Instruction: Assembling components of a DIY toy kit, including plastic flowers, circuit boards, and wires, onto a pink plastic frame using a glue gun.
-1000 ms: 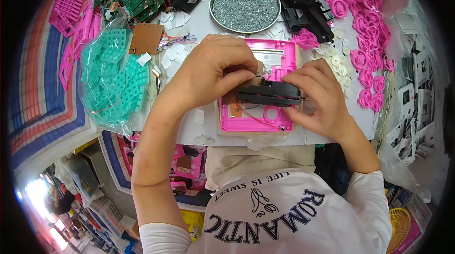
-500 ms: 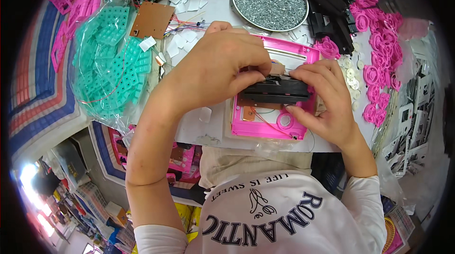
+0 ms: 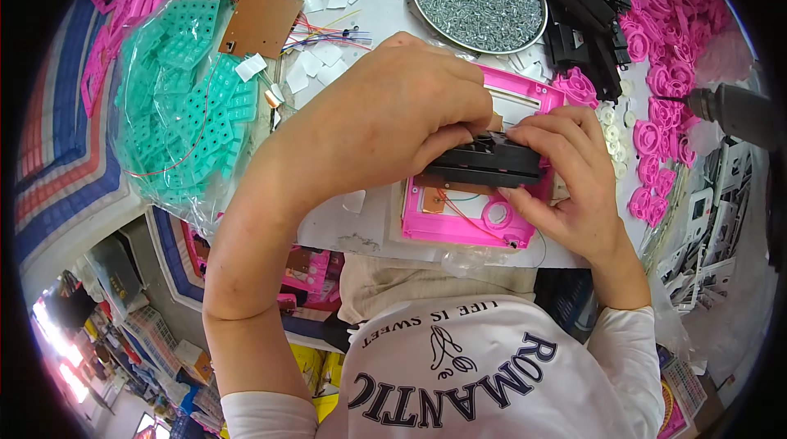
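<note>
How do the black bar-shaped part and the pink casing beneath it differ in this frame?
Colour: the black part is dark, while the pink casing is bright pink.
Shape: the black part is long and narrow; the pink casing is broader, with a rim.
Pose: the black part lies across the pink casing, pinched in the right grip; the pink casing sits underneath.
Shared: both look like moulded plastic.
</note>
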`<state>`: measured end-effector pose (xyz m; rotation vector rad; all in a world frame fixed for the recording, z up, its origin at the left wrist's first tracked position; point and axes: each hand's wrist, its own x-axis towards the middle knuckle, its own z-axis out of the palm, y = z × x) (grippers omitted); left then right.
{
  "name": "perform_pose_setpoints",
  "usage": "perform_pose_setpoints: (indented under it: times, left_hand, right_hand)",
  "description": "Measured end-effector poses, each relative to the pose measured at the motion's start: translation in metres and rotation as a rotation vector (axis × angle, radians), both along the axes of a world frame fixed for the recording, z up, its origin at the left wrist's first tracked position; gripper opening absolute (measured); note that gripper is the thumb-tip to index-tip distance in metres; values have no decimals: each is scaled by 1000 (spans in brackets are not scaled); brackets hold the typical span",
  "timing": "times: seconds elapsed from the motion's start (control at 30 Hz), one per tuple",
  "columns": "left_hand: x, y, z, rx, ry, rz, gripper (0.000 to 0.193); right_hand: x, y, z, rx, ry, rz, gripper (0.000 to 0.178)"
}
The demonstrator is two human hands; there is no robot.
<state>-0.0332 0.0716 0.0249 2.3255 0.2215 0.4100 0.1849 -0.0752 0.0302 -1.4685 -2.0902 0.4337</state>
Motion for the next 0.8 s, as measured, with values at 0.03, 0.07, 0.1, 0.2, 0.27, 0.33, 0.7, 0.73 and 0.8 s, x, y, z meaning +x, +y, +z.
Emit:
perform_pose_setpoints:
  times: [0.03, 0.07, 0.1, 0.2, 0.27, 0.33, 0.7, 0.73, 0.8]
  left_hand:
    - [0, 1, 1, -10, 12, -12, 12]
    - [0, 2, 2, -12, 20, -18, 12]
    - [0, 3, 3, -14, 29, -25, 12]
    - [0, 5, 2, -50, 32, -37, 12]
    - [-1, 6, 3, -84, 40, -44, 12]
    - [-2, 7, 6, -123, 64, -54, 12]
    - [1, -3, 13, 123, 125, -21, 10]
    - [0, -5, 14, 143, 133, -15, 10]
    - [-4, -18, 13, 114, 89, 55, 13]
  right_hand:
    - [-1, 0, 0, -2, -3, 1, 52]
    - [-1, 1, 1, -3, -6, 1, 52]
    - [-1, 1, 1, -6, -9, 2, 52]
    - [-2, 2, 3, -14, -14, 8, 52]
    - [-3, 4, 4, -11, -18, 14, 51]
    - [-4, 4, 4, -17, -11, 15, 51]
    - [-3, 8, 9, -44, -34, 54, 52]
    - [-3, 9, 10, -53, -21, 57, 53]
    - [-3, 10, 11, -75, -23, 89, 55]
